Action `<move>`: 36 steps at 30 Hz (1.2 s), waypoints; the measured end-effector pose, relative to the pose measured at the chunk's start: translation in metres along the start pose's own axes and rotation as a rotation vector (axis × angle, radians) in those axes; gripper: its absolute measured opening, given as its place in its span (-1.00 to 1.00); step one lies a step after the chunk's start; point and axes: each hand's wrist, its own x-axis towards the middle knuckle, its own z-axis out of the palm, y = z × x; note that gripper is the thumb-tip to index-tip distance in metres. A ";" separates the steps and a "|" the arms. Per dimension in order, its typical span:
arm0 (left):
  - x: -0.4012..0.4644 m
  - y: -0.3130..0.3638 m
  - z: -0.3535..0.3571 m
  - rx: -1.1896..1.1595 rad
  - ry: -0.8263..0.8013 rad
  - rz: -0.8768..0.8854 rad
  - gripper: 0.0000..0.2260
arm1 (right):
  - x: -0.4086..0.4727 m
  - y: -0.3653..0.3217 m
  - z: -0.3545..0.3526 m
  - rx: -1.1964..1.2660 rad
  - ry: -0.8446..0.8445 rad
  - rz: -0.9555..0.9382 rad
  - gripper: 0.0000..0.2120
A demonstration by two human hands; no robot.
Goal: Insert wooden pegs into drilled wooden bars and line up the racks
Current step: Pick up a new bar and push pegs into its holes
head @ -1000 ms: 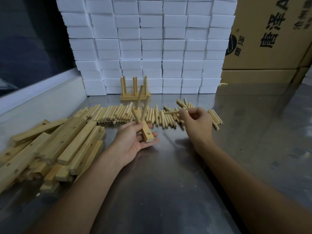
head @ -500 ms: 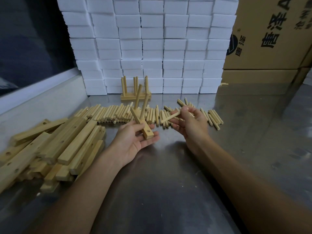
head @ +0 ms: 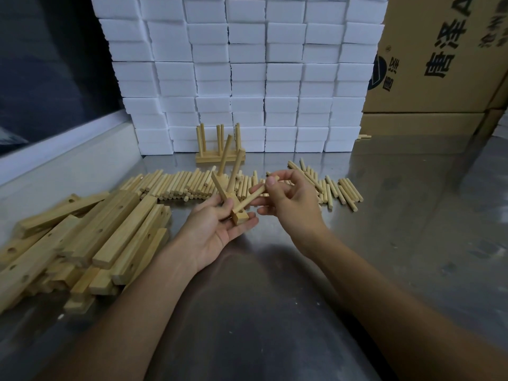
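1. The drilled wooden bar [head: 239, 215] lay across the fingers of my left hand [head: 220, 229], palm up above the steel table [head: 384, 215], its near end jutting past my fingertips with one open hole facing up.
2. My left thumb curled over the bar's top, pinning it against the fingers beneath, so that hand gripped the bar.
3. Three pegs [head: 224, 158] already stood in the bar beyond my thumb, leaning apart like a fan.
4. A fourth peg [head: 251, 198] was pinched between the thumb and fingers of my right hand [head: 288, 204], which were curled around its upper end.
5. That peg slanted down to the left, its lower tip touching the bar's top just behind the open hole; whether it sat in a hole there, I could not tell.
6. My two hands were close together, the right fingertips just beside the left ones.
7. Behind both hands a row of loose pegs [head: 178, 185] lay flat on the table, spreading left and right.
8. To my left sat a pile of drilled bars [head: 90, 243], stacked unevenly.
9. Farther back, a finished rack [head: 220, 156] stood upright against a wall of white foam blocks [head: 247, 72].
10. Cardboard boxes [head: 439, 64] printed with dark characters stood at the right rear.
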 end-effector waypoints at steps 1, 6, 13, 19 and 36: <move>0.000 0.000 0.000 -0.003 0.001 -0.001 -0.72 | 0.000 0.000 0.000 -0.014 0.000 -0.021 -0.88; 0.002 -0.001 0.000 -0.015 0.015 -0.006 -0.73 | 0.002 0.003 -0.003 -0.076 0.009 -0.087 -0.93; 0.003 -0.001 -0.002 0.011 0.007 0.000 -0.74 | 0.000 0.001 -0.004 -0.404 -0.064 -0.319 -0.96; 0.005 -0.002 -0.003 0.044 0.002 0.008 -0.72 | -0.001 0.002 0.001 -0.585 -0.074 -0.406 -0.91; 0.000 -0.001 0.001 0.077 0.006 -0.003 -0.72 | -0.001 0.000 0.008 -0.450 0.034 -0.317 -0.79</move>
